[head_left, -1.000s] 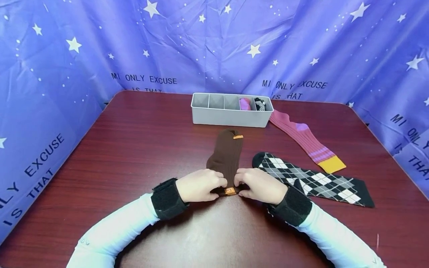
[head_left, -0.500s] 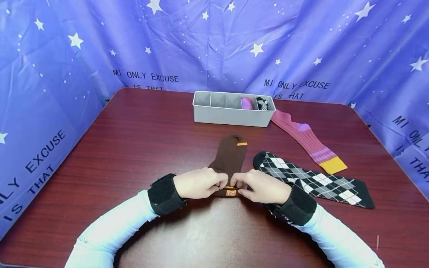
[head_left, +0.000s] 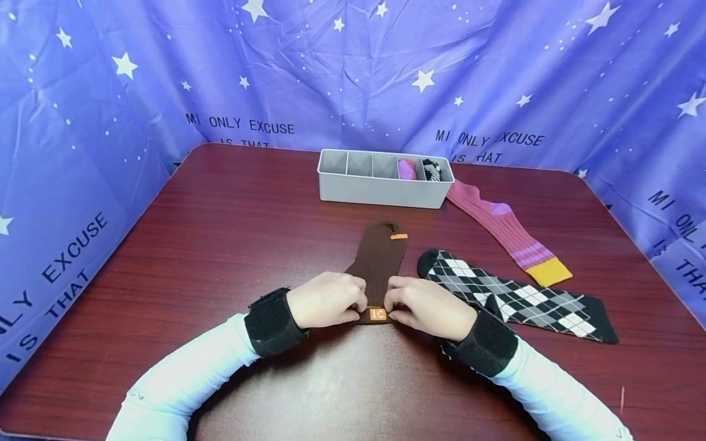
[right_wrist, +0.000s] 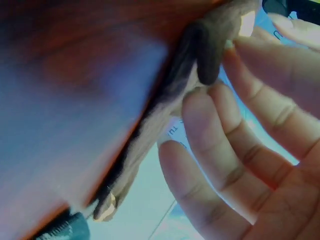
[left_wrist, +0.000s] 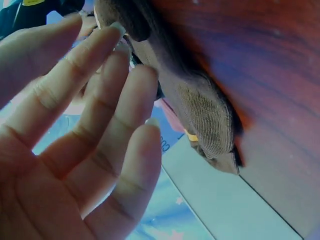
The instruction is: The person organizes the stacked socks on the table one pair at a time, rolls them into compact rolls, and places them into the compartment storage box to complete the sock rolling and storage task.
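Observation:
A brown sock (head_left: pixel 377 263) lies lengthwise on the table, toe end away from me, with orange marks at the toe and cuff. Its cuff end, with an orange "LC" label (head_left: pixel 377 314), is folded over nearest me. The left hand (head_left: pixel 325 300) pinches the cuff's left side; the right hand (head_left: pixel 432 306) pinches its right side. In the left wrist view the left hand's fingers (left_wrist: pixel 139 95) meet the rolled cuff edge, while the ribbed sock (left_wrist: pixel 205 110) stretches beyond. The right wrist view shows the right hand's fingertips (right_wrist: pixel 200 107) against the folded cuff (right_wrist: pixel 212 50).
Behind the sock stands a grey divided box (head_left: pixel 380 190) holding a rolled pink-purple sock (head_left: pixel 407 169) and a black-and-white one (head_left: pixel 432 171). To the right lie a black argyle sock (head_left: pixel 513 297) and a pink sock (head_left: pixel 499 229) with a yellow cuff. A blue starry curtain (head_left: pixel 353 73) surrounds the table.
The cuff edge has been turned over between both hands, and the orange label now lies flat and fully readable. Early on, the sock slid slightly toward me. The other socks stay put.

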`<state>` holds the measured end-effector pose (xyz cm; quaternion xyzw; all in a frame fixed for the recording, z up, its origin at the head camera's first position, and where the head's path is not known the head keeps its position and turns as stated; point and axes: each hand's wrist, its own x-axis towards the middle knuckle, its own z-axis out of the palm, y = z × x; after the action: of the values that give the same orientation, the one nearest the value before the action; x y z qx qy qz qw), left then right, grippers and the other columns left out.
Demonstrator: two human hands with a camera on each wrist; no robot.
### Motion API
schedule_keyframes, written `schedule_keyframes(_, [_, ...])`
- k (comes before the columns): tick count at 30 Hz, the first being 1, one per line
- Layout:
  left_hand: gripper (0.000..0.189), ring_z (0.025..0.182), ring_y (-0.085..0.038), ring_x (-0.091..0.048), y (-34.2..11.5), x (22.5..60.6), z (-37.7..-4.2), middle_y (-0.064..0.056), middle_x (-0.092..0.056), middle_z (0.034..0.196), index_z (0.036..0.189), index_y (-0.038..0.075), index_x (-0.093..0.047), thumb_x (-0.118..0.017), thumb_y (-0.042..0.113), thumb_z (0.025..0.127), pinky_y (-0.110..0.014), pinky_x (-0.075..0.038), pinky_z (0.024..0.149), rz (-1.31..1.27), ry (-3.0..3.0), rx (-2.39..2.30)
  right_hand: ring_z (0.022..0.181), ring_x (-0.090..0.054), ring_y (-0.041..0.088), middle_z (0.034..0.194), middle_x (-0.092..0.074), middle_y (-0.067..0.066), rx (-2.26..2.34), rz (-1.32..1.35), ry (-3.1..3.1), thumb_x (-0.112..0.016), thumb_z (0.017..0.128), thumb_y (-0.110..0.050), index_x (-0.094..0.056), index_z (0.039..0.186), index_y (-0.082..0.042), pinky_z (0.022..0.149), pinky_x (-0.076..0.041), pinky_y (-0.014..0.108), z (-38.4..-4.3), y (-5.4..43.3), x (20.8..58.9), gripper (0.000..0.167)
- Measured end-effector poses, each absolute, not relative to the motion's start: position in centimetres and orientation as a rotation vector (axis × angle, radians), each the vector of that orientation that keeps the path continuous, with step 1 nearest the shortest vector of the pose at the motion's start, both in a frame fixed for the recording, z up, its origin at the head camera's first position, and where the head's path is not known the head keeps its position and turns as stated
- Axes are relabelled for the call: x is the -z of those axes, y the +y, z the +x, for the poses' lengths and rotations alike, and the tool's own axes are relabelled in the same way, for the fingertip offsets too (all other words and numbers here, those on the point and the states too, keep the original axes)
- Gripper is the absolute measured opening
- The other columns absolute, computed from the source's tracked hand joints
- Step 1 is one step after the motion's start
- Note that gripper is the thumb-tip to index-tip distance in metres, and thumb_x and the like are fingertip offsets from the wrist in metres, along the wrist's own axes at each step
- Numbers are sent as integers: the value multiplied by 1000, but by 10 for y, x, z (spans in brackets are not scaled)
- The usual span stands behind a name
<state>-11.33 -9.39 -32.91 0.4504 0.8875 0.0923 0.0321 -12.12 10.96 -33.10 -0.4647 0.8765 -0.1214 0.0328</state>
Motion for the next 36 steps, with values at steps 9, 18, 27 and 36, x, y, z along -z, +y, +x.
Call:
schedule_keyframes(9, [20, 60, -7, -44, -91, 331, -111, 6, -43, 67, 66, 13, -52, -71, 14, 61, -20, -39, 53, 1358, 2710, -324, 61, -45, 3, 70, -49, -9, 284, -1369, 2706, -70, 65, -19, -52, 71, -18, 55, -36, 19, -119, 108, 331, 19])
schedule_keyframes(18, [11, 53, -6, -40, -94, 332, -113, 6, -44, 59, 72, 13, -48, -53, 3, 70, -18, -31, 48, 1350, 2702, -428, 55, -39, 0, 63, -46, -12, 348, -1404, 2678, -55, 70, -7, -54, 76, -18, 52, -33, 16, -118, 108, 328, 13])
schedule_keyframes(27, [14, 59, -7, -47, -93, 333, -112, 7, -48, 68, 77, 13, -46, -55, 4, 71, -21, -36, 51, 1343, 2765, -418, 61, -45, 1, 72, -50, -8, 391, -1412, 2737, -58, 71, -4, -54, 77, -16, 57, -38, 18, -117, 108, 329, 15])
schedule_keyframes(36, [10, 60, -5, -47, -93, 333, -112, 6, -44, 71, 67, 15, -55, -61, 7, 69, -18, -37, 50, 1399, 2819, -412, 59, -42, 2, 69, -45, -6, 360, -1459, 2756, -63, 70, -11, -54, 70, -17, 54, -36, 18, -116, 107, 329, 11])
